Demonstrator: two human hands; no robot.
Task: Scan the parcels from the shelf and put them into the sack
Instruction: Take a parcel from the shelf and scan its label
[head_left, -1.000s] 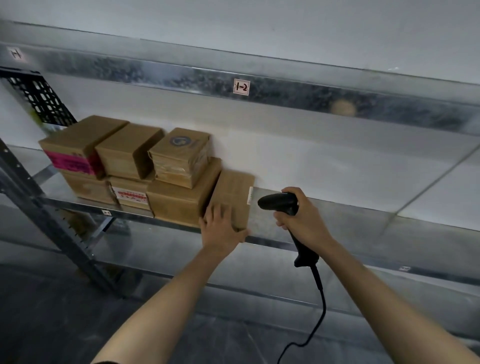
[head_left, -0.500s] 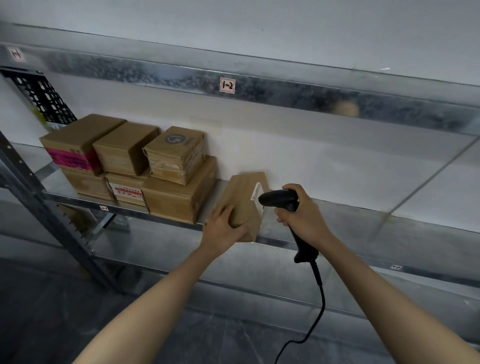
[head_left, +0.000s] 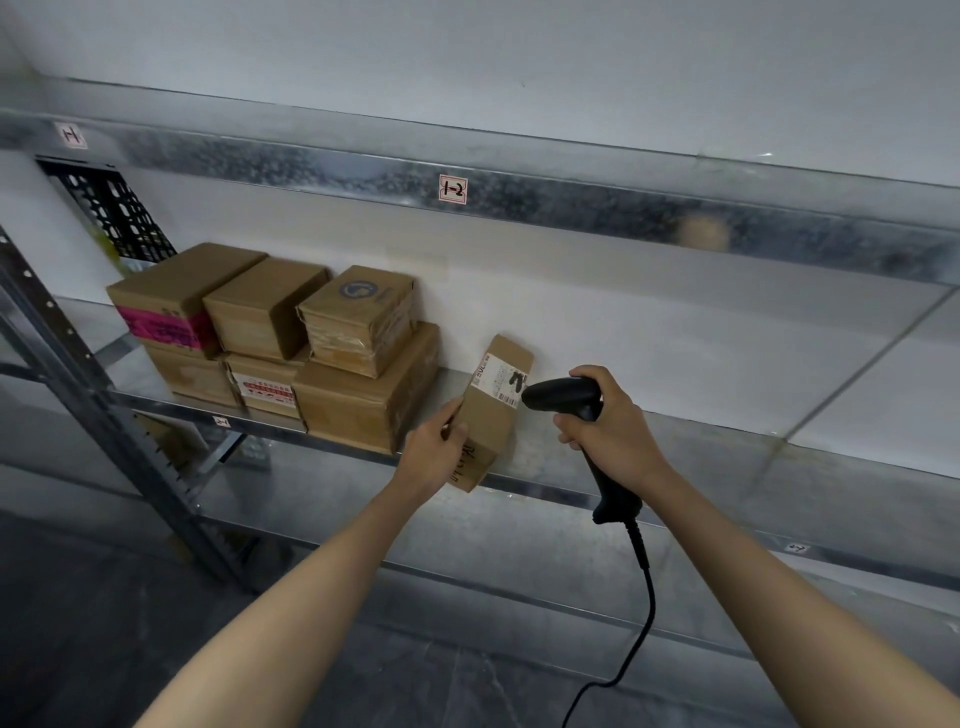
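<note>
Left hand (head_left: 435, 451) grips a small cardboard parcel (head_left: 493, 410), tilted at the shelf (head_left: 675, 452) edge — label facing right. Right hand (head_left: 608, 426) is closed round a black scanner (head_left: 563, 400), its nose just beside the label; six parcels (head_left: 291, 338) stacked at left.

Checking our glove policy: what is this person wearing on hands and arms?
Nothing visible. The left hand and right hand are ungloved, no rings showing; no watch or band at either wrist. The left forearm and right forearm are bare to the frame edge, no sleeves in view.

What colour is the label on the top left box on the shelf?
Bright pink label with dark print; head view shows it.
</note>
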